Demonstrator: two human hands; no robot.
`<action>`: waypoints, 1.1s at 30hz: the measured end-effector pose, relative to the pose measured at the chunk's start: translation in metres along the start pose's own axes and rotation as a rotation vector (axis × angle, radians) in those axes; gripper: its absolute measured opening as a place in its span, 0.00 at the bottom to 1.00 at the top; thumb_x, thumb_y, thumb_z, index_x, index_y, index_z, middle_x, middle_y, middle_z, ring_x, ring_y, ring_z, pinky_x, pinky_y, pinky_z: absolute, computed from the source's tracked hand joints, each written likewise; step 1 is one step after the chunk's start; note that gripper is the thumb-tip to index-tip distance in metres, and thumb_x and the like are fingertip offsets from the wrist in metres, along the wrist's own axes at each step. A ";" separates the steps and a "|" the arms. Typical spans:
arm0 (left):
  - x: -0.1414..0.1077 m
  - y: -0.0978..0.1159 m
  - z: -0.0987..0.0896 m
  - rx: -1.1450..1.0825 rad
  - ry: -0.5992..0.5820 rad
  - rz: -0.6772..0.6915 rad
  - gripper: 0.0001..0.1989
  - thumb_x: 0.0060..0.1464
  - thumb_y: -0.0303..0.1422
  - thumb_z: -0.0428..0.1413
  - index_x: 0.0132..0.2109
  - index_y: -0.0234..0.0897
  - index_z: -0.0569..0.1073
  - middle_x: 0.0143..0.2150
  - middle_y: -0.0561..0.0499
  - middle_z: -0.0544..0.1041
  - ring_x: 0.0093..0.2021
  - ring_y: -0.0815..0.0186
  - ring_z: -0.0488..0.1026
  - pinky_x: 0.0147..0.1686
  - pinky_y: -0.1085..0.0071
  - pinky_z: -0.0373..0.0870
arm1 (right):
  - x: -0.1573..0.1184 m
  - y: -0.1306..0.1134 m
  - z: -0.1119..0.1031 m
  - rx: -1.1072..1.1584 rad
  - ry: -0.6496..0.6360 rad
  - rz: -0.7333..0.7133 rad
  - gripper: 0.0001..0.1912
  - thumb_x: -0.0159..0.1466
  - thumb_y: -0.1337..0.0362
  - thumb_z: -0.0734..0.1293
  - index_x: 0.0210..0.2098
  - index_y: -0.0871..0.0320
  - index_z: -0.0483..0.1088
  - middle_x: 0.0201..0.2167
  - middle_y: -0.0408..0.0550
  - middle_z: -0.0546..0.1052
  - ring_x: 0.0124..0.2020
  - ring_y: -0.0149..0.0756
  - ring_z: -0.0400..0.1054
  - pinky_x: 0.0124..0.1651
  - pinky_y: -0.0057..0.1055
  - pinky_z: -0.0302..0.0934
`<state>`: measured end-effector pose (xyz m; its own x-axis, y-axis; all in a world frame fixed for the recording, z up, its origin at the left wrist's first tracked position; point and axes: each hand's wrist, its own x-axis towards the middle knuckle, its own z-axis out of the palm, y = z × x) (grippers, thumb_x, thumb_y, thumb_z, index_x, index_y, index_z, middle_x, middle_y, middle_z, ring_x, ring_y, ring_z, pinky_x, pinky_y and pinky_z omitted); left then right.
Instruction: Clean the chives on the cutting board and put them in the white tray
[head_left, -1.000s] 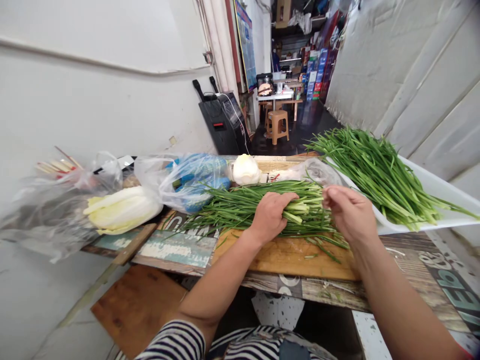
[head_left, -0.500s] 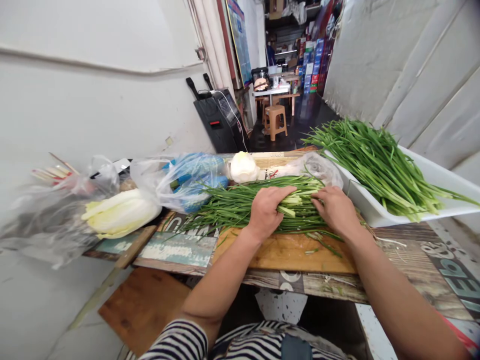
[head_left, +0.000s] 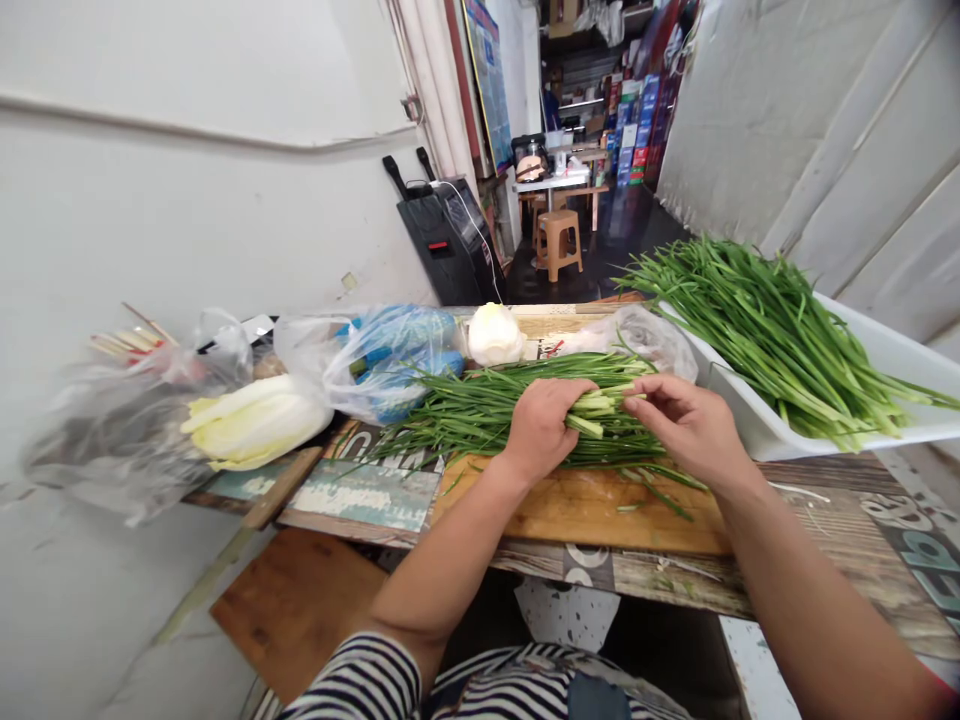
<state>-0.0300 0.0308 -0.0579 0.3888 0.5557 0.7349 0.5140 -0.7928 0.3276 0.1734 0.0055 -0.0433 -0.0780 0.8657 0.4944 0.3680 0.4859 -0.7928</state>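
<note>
A bunch of garlic chives (head_left: pixel 472 400) lies across a wooden cutting board (head_left: pixel 615 520), leaves to the left and pale stem ends to the right. My left hand (head_left: pixel 541 425) is closed around the bunch just behind the stem ends. At those ends my right hand (head_left: pixel 686 420) is closed in a pinch, thumb and forefinger on the tip of a stem. Loose bits of chive lie on the board below my right hand.
A white plastic tub (head_left: pixel 930 360) heaped with more chives stands at the right. Behind the board sit a round white cabbage (head_left: pixel 495 335) and a clear plastic bag (head_left: pixel 637 335). To the left are a blue bag (head_left: pixel 397 350) and a napa cabbage (head_left: pixel 259 422).
My right hand has opened slightly at the fingers and shifted a little right, still at the stem ends. My left hand keeps its grip on the bunch. The whole view has shifted slightly.
</note>
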 end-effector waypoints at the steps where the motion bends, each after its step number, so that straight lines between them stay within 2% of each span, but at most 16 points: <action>1: 0.000 -0.001 0.000 -0.006 -0.004 0.012 0.19 0.50 0.21 0.50 0.49 0.36 0.74 0.44 0.47 0.81 0.45 0.63 0.77 0.45 0.66 0.69 | 0.000 0.000 0.001 0.013 0.014 0.012 0.09 0.61 0.57 0.69 0.36 0.57 0.75 0.28 0.43 0.76 0.28 0.32 0.68 0.32 0.30 0.63; 6: 0.002 -0.003 0.001 -0.055 -0.006 0.060 0.17 0.52 0.21 0.50 0.47 0.35 0.75 0.42 0.48 0.81 0.42 0.64 0.77 0.42 0.68 0.68 | -0.001 0.002 0.004 -0.038 0.074 0.013 0.09 0.62 0.58 0.69 0.36 0.57 0.75 0.25 0.43 0.75 0.26 0.32 0.66 0.30 0.29 0.61; 8: 0.002 -0.003 0.001 -0.052 -0.019 0.050 0.16 0.53 0.22 0.50 0.46 0.36 0.75 0.41 0.48 0.81 0.41 0.64 0.77 0.42 0.68 0.68 | 0.000 0.000 0.004 -0.106 0.093 -0.086 0.09 0.63 0.61 0.67 0.40 0.57 0.76 0.30 0.45 0.77 0.28 0.32 0.68 0.33 0.31 0.64; 11: 0.002 -0.004 0.002 -0.030 -0.040 0.018 0.15 0.53 0.23 0.50 0.46 0.36 0.75 0.40 0.47 0.81 0.41 0.63 0.77 0.41 0.68 0.68 | 0.001 -0.002 0.004 -0.173 0.061 -0.253 0.10 0.64 0.63 0.65 0.43 0.55 0.77 0.40 0.51 0.78 0.38 0.36 0.71 0.40 0.35 0.67; 14: 0.002 -0.005 0.003 -0.025 -0.044 -0.006 0.15 0.52 0.24 0.50 0.45 0.36 0.75 0.41 0.46 0.81 0.42 0.63 0.76 0.41 0.67 0.68 | 0.003 -0.003 0.006 -0.180 0.009 -0.319 0.07 0.64 0.63 0.66 0.38 0.54 0.78 0.40 0.51 0.78 0.41 0.39 0.72 0.42 0.36 0.68; 17: 0.003 -0.004 0.002 -0.051 -0.075 0.008 0.15 0.52 0.24 0.50 0.45 0.36 0.75 0.40 0.47 0.81 0.41 0.63 0.77 0.41 0.67 0.68 | 0.003 -0.003 0.009 -0.175 0.050 -0.342 0.08 0.65 0.64 0.66 0.33 0.53 0.77 0.35 0.49 0.78 0.37 0.37 0.72 0.42 0.36 0.67; 21: 0.004 -0.004 0.001 -0.069 -0.166 0.016 0.14 0.53 0.24 0.51 0.45 0.37 0.76 0.40 0.47 0.81 0.41 0.63 0.77 0.43 0.67 0.68 | 0.003 -0.002 0.007 -0.159 0.192 -0.217 0.09 0.65 0.60 0.66 0.30 0.54 0.76 0.31 0.47 0.78 0.34 0.37 0.71 0.39 0.36 0.66; 25: 0.003 -0.004 0.000 -0.089 -0.064 -0.038 0.10 0.56 0.26 0.52 0.43 0.36 0.76 0.39 0.47 0.81 0.41 0.63 0.76 0.43 0.67 0.69 | 0.004 0.002 -0.003 -0.190 0.402 0.016 0.14 0.60 0.53 0.71 0.23 0.55 0.72 0.23 0.44 0.74 0.25 0.33 0.64 0.31 0.33 0.61; 27: 0.003 -0.002 0.000 -0.106 -0.002 -0.058 0.08 0.57 0.28 0.53 0.42 0.36 0.76 0.38 0.47 0.81 0.40 0.64 0.76 0.42 0.68 0.69 | 0.004 0.003 -0.006 -0.066 0.342 0.135 0.17 0.58 0.50 0.71 0.23 0.56 0.73 0.20 0.43 0.71 0.22 0.32 0.61 0.28 0.32 0.58; 31: 0.004 0.002 -0.002 -0.101 0.078 -0.075 0.07 0.57 0.28 0.54 0.41 0.35 0.76 0.37 0.48 0.80 0.38 0.65 0.75 0.40 0.69 0.69 | 0.003 -0.002 0.002 0.323 -0.031 0.241 0.18 0.54 0.47 0.73 0.32 0.55 0.78 0.27 0.45 0.77 0.27 0.34 0.67 0.29 0.31 0.62; 33: 0.003 0.002 -0.002 -0.080 0.086 -0.079 0.07 0.58 0.28 0.54 0.41 0.36 0.76 0.37 0.48 0.80 0.38 0.65 0.75 0.40 0.70 0.69 | 0.002 -0.008 0.010 0.349 -0.059 0.243 0.17 0.53 0.48 0.74 0.31 0.56 0.77 0.27 0.45 0.77 0.27 0.33 0.67 0.30 0.31 0.63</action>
<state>-0.0293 0.0305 -0.0535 0.2807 0.5961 0.7522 0.4763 -0.7670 0.4300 0.1612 0.0051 -0.0396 -0.0842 0.9604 0.2656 0.0470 0.2700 -0.9617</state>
